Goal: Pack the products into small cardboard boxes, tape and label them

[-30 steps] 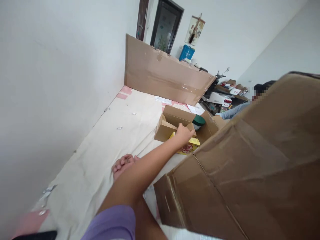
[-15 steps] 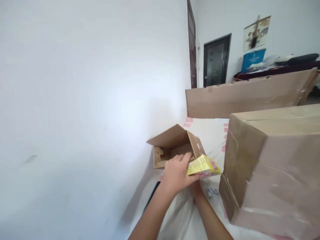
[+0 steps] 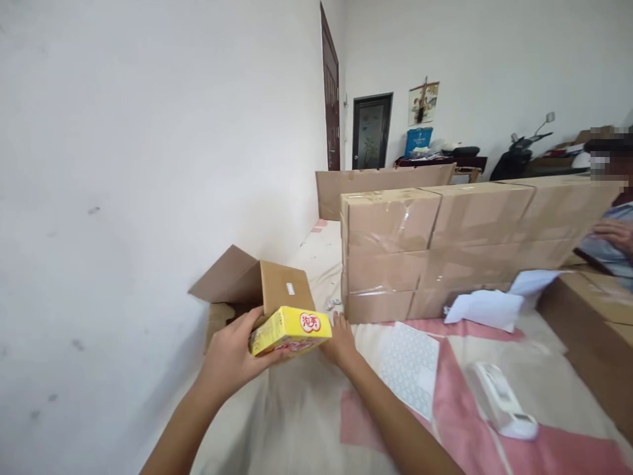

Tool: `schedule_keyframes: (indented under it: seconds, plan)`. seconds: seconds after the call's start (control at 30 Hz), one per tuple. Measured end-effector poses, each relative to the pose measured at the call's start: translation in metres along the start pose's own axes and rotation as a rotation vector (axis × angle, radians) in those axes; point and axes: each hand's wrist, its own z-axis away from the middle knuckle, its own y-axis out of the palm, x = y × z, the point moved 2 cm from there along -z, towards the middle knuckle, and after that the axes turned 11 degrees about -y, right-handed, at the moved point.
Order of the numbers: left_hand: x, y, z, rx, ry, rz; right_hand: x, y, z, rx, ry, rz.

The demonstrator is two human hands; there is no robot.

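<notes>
My left hand is closed around a small yellow carton with red and white lettering, thumb below and fingers over its far side. Just behind the carton stands an open cardboard box, its flap raised and its inside mostly hidden from here. To the right of the carton is my right hand, fingers stretched forward, the rest partly covered by the carton. I see nothing held in it. Small crumpled scraps lie beyond its fingertips.
Stacked taped cartons form a wall ahead. On the pink and white cloth lie a patterned sheet, a white device and white papers. A person's hand shows at far right, beyond a brown carton. A white wall rises at left.
The view has swung right, bringing the stacked cartons, cloth items and another person into sight. The yellow carton, still in my left hand, now shows its lettered end. My right hand has come out beside it.
</notes>
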Motion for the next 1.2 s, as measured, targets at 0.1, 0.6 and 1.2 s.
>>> schedule_keyframes:
  seconds: [0.1, 0.6, 1.2]
  plan:
    - [-0.001, 0.033, 0.058, -0.134, 0.108, -0.105, -0.013, 0.017, 0.035, 0.185, 0.113, 0.13]
    - [0.003, 0.023, 0.172, -0.284, 0.022, -0.159, -0.016, -0.022, 0.182, 0.235, 0.307, 0.234]
    - [-0.015, 0.033, 0.189, -0.281, 0.124, -0.176, -0.008, -0.038, 0.239, 0.155, 0.353, 0.334]
